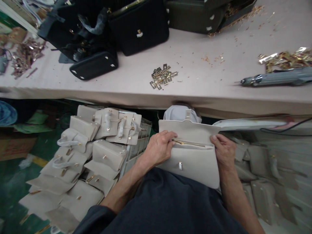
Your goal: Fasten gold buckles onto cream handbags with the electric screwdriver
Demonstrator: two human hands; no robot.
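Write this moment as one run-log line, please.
left hand: grips beige handbag | right hand: grips its other side | bag: on lap, flap open

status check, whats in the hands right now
Left hand and right hand both grip the cream bag on the lap, flap open. More cream bags piled at left. Nothing blocking.

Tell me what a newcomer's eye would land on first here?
First, the cream handbag on the person's lap, flap open, with the left hand and right hand gripping its top edge on either side. Next, the heap of matching cream bags spilling from a crate at lower left. Then the small pile of gold clasps mid-table and the electric screwdriver at right.
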